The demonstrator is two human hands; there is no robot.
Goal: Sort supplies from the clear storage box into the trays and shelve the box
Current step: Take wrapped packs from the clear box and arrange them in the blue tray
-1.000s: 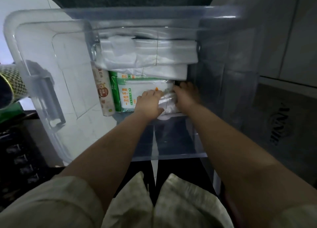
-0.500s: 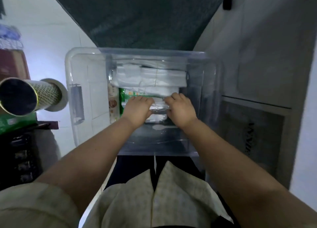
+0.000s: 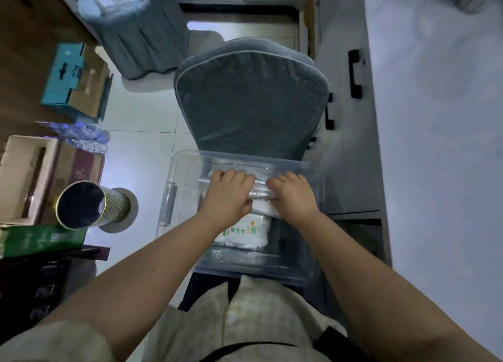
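Note:
The clear storage box (image 3: 174, 198) rests on my lap, its far edge against a grey chair cushion. Inside lies a white pack with green and orange print (image 3: 245, 233) and white folded bags further back, mostly hidden by my hands. My left hand (image 3: 227, 198) and my right hand (image 3: 292, 198) are both inside the box, side by side, each closed on the same clear plastic-wrapped bundle (image 3: 260, 191) lifted a little above the printed pack.
A grey cushioned chair (image 3: 250, 97) stands right behind the box. To the left are a tall open tin tube (image 3: 89, 205), a green carton (image 3: 40, 239), cardboard boxes (image 3: 27, 176) and a teal box (image 3: 68, 76). White cabinets with black handles (image 3: 353, 73) line the right side.
The view has pulled back and tilted up, showing the chair and floor. Both hands have risen toward the box's far side with the clear bundle held between them.

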